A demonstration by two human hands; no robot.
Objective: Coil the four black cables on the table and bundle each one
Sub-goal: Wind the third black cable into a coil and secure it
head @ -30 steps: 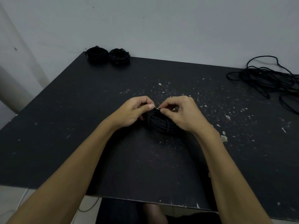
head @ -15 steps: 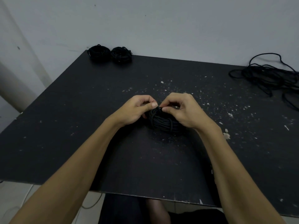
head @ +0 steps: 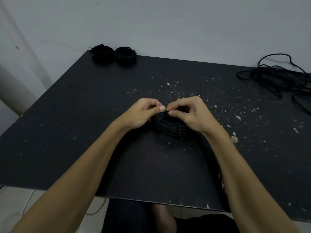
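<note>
- Two finished coils (head: 113, 52), far left corner of the desk (head: 70, 105): sitting side by side and touching, well apart from the work; judged to be parked there as done pieces, leaving the middle free. Any tie round them is too dark to make out.
- Left hand (head: 143, 115), desk centre: grip curling, thumb and forefinger pressing together on something small at the top of the coil; likely one end of a tie or the cable's tail, too dark and small to name.
- Coil in hand (head: 170, 126), between both hands, resting on the desk: lying there so the surface is bearing its weight while the fingers are fastening. Its far side is hiding behind the hands.
- Right hand (head: 190, 113): grip likewise pinching at the same top spot, thumb tip nearly meeting the left thumb; judged to be twisting or tucking the binding.
- Loose cable (head: 277, 78), far right: lying tangled and uncoiled, awaiting its turn; its right part is running out of view.
- Count judged: two done, one being bundled, one waiting.
</note>
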